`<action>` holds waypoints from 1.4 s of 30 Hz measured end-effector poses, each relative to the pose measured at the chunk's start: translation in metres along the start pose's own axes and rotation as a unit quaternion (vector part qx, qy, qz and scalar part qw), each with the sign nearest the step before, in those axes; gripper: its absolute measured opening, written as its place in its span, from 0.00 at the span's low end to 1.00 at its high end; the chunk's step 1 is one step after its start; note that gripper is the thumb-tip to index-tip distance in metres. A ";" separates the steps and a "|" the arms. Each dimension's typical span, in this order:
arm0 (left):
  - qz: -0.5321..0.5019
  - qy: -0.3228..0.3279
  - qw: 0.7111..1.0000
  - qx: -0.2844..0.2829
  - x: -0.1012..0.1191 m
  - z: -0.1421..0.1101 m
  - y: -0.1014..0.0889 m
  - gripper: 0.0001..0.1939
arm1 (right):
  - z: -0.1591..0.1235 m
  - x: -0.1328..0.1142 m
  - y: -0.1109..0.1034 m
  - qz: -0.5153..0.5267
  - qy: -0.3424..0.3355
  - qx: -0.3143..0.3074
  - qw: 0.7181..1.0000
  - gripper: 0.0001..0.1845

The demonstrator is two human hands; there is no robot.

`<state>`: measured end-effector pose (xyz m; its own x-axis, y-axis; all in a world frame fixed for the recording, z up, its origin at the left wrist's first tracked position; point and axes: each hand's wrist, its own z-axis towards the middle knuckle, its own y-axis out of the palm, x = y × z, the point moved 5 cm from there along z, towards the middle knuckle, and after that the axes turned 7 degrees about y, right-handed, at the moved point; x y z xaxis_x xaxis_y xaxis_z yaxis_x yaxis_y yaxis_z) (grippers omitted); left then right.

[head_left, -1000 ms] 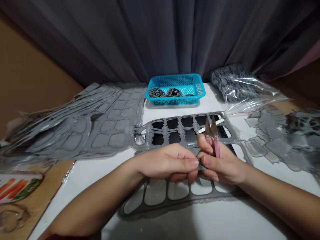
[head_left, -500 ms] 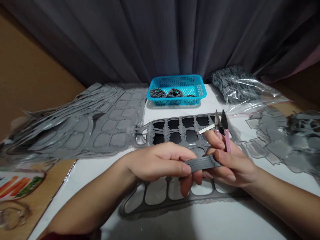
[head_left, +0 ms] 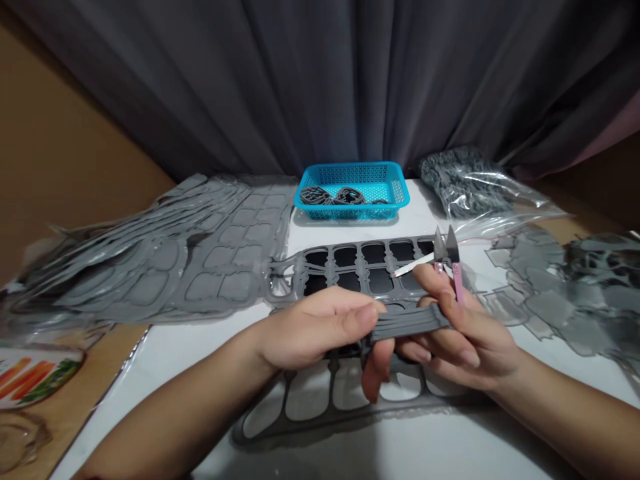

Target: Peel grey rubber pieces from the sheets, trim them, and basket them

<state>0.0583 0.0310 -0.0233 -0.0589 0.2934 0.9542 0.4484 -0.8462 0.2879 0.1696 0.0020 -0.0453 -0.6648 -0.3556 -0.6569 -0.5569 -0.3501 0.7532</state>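
Note:
Between my two hands is a small bundle of grey rubbery strips (head_left: 407,323), stacked side by side. My left hand (head_left: 320,327) is closed on its left end, thumb on top and fingers beneath. My right hand (head_left: 475,333) pinches the right end between thumb and fingers. Tucked in that same hand is a pair of thread snips (head_left: 454,263) with pink handles, blades pointing up and apart. Below the hands lies a grey moulded sheet (head_left: 305,430) with rounded openings. Behind them is another grey frame sheet (head_left: 345,270) over black pieces, partly hidden by my hands.
A blue basket (head_left: 353,212) holding coiled grey strips stands at the back. Stacked grey sheets (head_left: 165,267) spread to the left. On the right are a clear bag of grey pieces (head_left: 470,183) and loose grey offcuts (head_left: 570,293). A white stick (head_left: 413,264) lies near the snips.
The strip bundle has tilted and its layers show more spread at the left. My left thumb has moved up along it. The whole view has shifted slightly.

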 end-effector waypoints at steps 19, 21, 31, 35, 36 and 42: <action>-0.127 0.020 0.992 0.013 -0.011 0.007 -0.001 0.18 | -0.002 0.001 0.009 -0.004 -0.003 0.019 1.000 0.26; -0.119 0.016 0.993 0.017 -0.011 0.006 -0.001 0.18 | -0.002 0.002 0.007 -0.023 0.008 0.041 0.999 0.28; -0.016 0.031 0.999 0.019 -0.008 0.004 -0.004 0.20 | -0.005 0.003 0.006 -0.086 -0.001 0.018 0.996 0.28; 0.075 0.095 0.993 0.008 0.001 0.000 -0.002 0.17 | -0.008 0.001 0.007 -0.117 -0.005 -0.028 0.993 0.23; 0.094 0.107 0.990 0.007 0.002 -0.001 -0.001 0.17 | -0.009 -0.001 0.007 -0.127 -0.007 -0.029 0.992 0.22; 0.137 0.123 0.982 0.037 0.005 -0.005 -0.005 0.17 | -0.006 -0.024 0.000 -0.306 -0.050 0.019 0.951 0.17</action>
<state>0.0511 0.0345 -0.0193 -0.1361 -0.0642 0.9886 0.5399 -0.8415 0.0197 0.1888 0.0057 -0.0299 -0.2537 -0.0111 -0.9672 -0.8710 -0.4323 0.2335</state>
